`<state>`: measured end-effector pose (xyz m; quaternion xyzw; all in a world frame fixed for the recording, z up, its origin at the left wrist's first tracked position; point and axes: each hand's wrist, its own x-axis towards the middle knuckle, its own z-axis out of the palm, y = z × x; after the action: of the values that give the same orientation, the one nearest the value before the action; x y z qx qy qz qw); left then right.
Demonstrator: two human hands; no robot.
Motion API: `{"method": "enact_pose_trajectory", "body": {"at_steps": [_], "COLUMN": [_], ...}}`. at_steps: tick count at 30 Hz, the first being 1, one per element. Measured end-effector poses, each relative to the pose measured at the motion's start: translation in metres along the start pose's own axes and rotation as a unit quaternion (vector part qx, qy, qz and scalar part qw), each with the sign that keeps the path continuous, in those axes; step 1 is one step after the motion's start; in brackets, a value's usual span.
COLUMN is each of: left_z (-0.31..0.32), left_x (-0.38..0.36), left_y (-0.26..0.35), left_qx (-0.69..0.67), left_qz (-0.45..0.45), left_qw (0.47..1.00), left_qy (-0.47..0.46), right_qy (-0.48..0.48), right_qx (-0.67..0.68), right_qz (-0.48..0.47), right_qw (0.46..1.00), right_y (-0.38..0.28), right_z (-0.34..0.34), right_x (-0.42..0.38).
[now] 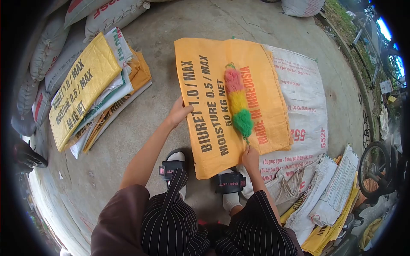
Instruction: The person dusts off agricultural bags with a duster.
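A yellow-orange woven sack (273, 96) with black and red print lies flat in front of me, overlapping a white woven sack (311, 102) on its right. My left hand (179, 112) pinches the yellow sack's left edge, thumb on top. On the sack rests a fluffy duster (238, 100) in pink, yellow and green bands. Its thin handle end points toward me, and my right hand (250, 157) is closed round it near the sack's lower edge.
A stack of folded sacks (85, 85) lies on the concrete floor at left. Filled sacks (113, 19) are piled behind it. More flat sacks (335, 194) lie at lower right, near a bicycle wheel (375, 170). My sandalled feet (230, 182) stand close to the yellow sack.
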<state>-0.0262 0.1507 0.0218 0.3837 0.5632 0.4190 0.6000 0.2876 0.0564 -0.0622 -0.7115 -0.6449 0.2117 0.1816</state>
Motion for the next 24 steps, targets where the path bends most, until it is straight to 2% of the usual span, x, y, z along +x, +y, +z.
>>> {"method": "enact_pose_trajectory", "body": {"at_steps": [4,6,8,9,11,12,13,14,15,17,18,20,24], "left_z": [0.003,0.008,0.017,0.025,0.039,0.046,0.057,0.071,0.087,0.122,0.138,0.171,0.23], "left_x": [-0.007,-0.008,-0.016,-0.018,-0.005,0.004,0.012,0.021,0.031,0.053,0.06,0.078,0.114], "left_y": [0.017,0.028,0.055,0.066,0.067,0.067,0.067,0.067,0.067,0.058,0.061,0.064,0.055], "left_qx": [0.002,0.011,0.004,0.001,0.012,0.021,0.019,0.024,0.029,0.034,0.05,0.063,0.084], "left_qz": [0.021,0.07,0.054,0.036,0.045,0.054,0.056,0.058,0.06,0.09,0.091,0.086,0.093], "left_qw": [1.0,0.997,0.997,0.996,0.995,0.994,0.994,0.992,0.99,0.986,0.985,0.985,0.984], "left_qy": [-0.012,-0.027,-0.054,-0.081,-0.092,-0.097,-0.096,-0.108,-0.121,-0.136,-0.14,-0.135,-0.127], "right_qy": [-0.002,0.007,-0.031,-0.031,-0.144,-0.144,-0.197,-0.244,-0.244,-0.085,-0.085,0.05,0.017], "right_qx": [0.07,0.092,-0.007,-0.008,0.106,0.105,0.228,0.34,0.336,0.438,0.436,0.511,0.56], "right_qz": [0.013,0.021,-0.009,-0.006,0.027,0.027,0.154,0.275,0.274,0.235,0.235,0.327,0.306], "right_qw": [0.997,0.995,0.999,0.999,0.984,0.984,0.941,0.866,0.868,0.863,0.864,0.793,0.77], "right_y": [-0.026,-0.035,-0.03,-0.019,-0.005,-0.01,-0.014,-0.014,-0.007,0.009,0.004,-0.019,0.022], "right_z": [-0.011,-0.006,0.007,0.015,0.029,0.021,0.01,0.001,-0.002,-0.008,-0.023,-0.066,-0.108], "right_x": [0.004,0.003,0.002,0.001,0.001,0.001,0.0,0.001,0.0,-0.007,-0.007,-0.005,-0.014]}}
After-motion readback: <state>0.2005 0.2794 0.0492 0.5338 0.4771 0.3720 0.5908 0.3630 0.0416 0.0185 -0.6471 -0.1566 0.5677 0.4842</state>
